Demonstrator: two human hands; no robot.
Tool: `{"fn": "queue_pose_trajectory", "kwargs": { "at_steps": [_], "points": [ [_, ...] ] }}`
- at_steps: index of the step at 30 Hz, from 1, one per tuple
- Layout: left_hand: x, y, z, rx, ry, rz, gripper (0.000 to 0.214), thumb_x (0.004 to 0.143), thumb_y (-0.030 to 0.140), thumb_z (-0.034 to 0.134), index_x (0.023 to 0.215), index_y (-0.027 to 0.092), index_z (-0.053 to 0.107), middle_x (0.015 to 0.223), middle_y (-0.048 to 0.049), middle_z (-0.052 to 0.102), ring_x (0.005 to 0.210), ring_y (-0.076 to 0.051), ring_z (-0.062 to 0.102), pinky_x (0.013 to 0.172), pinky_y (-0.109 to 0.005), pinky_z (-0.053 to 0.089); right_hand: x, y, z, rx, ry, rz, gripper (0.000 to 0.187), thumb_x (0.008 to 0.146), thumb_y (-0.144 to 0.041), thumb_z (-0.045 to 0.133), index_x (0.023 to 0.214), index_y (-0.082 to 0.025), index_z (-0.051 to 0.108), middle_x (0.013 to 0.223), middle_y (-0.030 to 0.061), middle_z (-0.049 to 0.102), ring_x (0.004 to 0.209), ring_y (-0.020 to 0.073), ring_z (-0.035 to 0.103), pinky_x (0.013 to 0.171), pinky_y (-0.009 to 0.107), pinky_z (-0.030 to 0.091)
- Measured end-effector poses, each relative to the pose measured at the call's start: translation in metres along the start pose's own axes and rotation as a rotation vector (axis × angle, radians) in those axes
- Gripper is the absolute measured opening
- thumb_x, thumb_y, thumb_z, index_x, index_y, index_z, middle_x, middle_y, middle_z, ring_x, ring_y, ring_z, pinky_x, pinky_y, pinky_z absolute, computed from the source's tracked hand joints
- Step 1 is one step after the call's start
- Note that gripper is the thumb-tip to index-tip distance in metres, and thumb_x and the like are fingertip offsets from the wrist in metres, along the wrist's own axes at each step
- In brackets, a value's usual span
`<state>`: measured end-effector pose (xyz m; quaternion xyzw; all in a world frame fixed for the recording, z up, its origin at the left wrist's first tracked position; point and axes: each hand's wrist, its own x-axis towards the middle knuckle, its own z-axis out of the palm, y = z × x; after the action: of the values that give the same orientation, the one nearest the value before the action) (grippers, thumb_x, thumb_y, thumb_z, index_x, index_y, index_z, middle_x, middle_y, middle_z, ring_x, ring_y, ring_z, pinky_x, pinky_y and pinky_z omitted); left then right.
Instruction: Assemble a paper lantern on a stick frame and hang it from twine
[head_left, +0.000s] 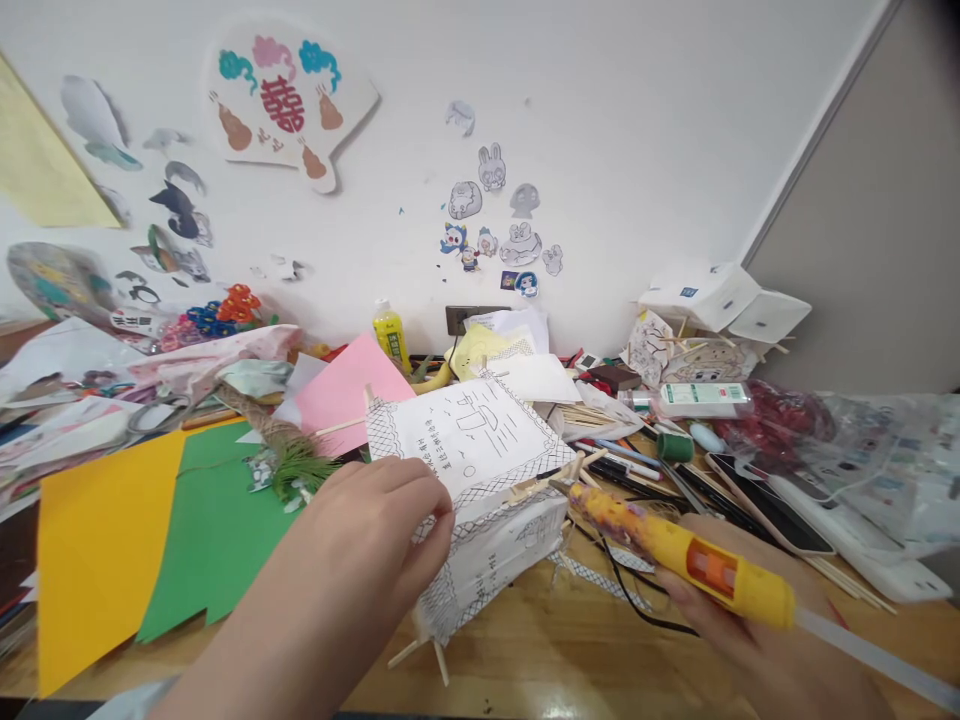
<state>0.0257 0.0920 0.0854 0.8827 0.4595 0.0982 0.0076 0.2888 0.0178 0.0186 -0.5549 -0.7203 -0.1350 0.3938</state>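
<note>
A box-shaped paper lantern (491, 565) on a frame of thin wooden sticks lies tilted on the wooden table. Its white panels carry ink drawings, lettering and a cross-hatched border. My left hand (394, 520) has its fingers curled over the lantern's near left edge; the fingertips are partly hidden. In my right hand (750, 640) is a yellow hot glue gun (664, 540), smeared with residue near the front, a translucent glue stick (874, 655) sticking out of its rear. The nozzle points at the stick joint on the lantern's right corner, very close to it; contact cannot be made out.
Yellow (105, 560) and green card sheets (214, 530) lie left, beside a green tassel (300, 465). Behind stands a yellow-capped drink bottle (390, 338). A phone (769, 500), pens, sticks and plastic bags crowd the right. A black cord (637, 600) runs below the glue gun.
</note>
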Motion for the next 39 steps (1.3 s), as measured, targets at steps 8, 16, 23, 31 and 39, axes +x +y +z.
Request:
{"fn": "queue_pose_trajectory", "kwargs": {
  "at_steps": [8, 16, 23, 31, 39],
  "points": [
    [-0.002, -0.003, 0.006, 0.039, 0.092, 0.119, 0.031, 0.088, 0.020, 0.039, 0.071, 0.019, 0.064, 0.072, -0.0041, 0.065, 0.066, -0.020, 0.059, 0.064, -0.035, 0.048, -0.015, 0.005, -0.010, -0.125, -0.017, -0.122, 0.020, 0.091, -0.036, 0.044, 0.089, -0.023, 0.060, 0.077, 0.0040, 0.069, 0.061, 0.0183, 0.065, 0.051, 0.027, 0.047],
    [-0.004, -0.005, 0.007, 0.032, 0.135, 0.187, 0.032, 0.089, 0.022, 0.039, 0.073, 0.020, 0.067, 0.072, -0.0038, 0.065, 0.067, -0.019, 0.061, 0.063, -0.032, 0.048, -0.015, 0.010, 0.003, -0.159, 0.000, -0.298, 0.022, 0.086, -0.024, 0.050, 0.105, -0.015, 0.056, 0.095, 0.0101, 0.069, 0.083, 0.0205, 0.068, 0.071, 0.027, 0.053],
    [-0.017, -0.006, 0.009, 0.027, 0.178, 0.255, 0.025, 0.089, 0.026, 0.045, 0.080, 0.024, 0.069, 0.078, -0.0035, 0.066, 0.069, -0.017, 0.060, 0.065, -0.031, 0.048, -0.014, 0.006, 0.008, -0.181, 0.014, -0.268, 0.020, 0.085, -0.027, 0.056, 0.101, -0.015, 0.057, 0.090, 0.0096, 0.069, 0.076, 0.0210, 0.068, 0.065, 0.029, 0.053],
    [-0.036, -0.017, 0.023, 0.078, 0.203, 0.262, 0.020, 0.081, 0.039, 0.063, 0.098, 0.028, 0.065, 0.097, -0.0031, 0.067, 0.090, -0.022, 0.061, 0.069, -0.032, 0.049, -0.028, 0.012, 0.015, -0.104, 0.066, -0.187, 0.022, 0.086, -0.025, 0.053, 0.107, -0.018, 0.056, 0.095, 0.0095, 0.069, 0.083, 0.0221, 0.067, 0.072, 0.031, 0.052],
    [-0.037, -0.012, 0.020, 0.079, 0.243, 0.294, 0.014, 0.082, 0.032, 0.060, 0.094, 0.026, 0.063, 0.092, -0.0028, 0.067, 0.088, -0.021, 0.061, 0.073, -0.032, 0.048, -0.009, -0.003, 0.015, -0.010, -0.001, -0.314, 0.023, 0.088, -0.038, 0.051, 0.098, -0.018, 0.058, 0.086, 0.0063, 0.071, 0.076, 0.0187, 0.069, 0.067, 0.025, 0.052]
  ]
}}
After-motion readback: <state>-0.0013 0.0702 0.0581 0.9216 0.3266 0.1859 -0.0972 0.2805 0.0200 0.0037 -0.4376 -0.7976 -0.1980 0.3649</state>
